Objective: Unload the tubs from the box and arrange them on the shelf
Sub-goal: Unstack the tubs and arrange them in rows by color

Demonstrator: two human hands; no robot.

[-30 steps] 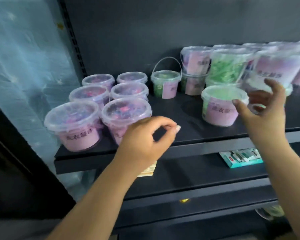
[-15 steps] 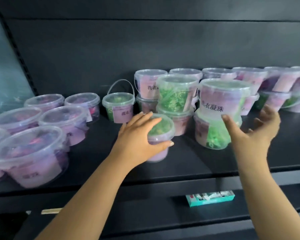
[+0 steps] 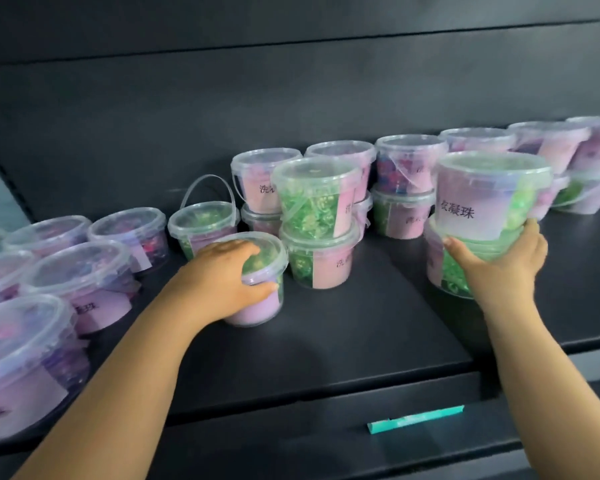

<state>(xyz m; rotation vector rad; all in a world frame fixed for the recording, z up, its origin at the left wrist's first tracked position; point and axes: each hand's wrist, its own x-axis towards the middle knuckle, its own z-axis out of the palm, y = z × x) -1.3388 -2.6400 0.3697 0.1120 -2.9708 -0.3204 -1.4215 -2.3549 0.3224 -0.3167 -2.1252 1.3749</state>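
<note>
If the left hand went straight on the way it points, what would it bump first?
Probably the lower stacked green tub, just past the small tub the left hand grips. Depth is unclear.

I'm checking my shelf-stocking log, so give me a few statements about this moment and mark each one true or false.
1. The left hand grips a green-bead tub standing on the shelf. True.
2. The right hand touches nothing. False: it holds the top tub of a two-high stack.
3. One small tub has its handle raised. True.
4. The teal box lies among the tubs. False: it lies on the shelf below.
</note>
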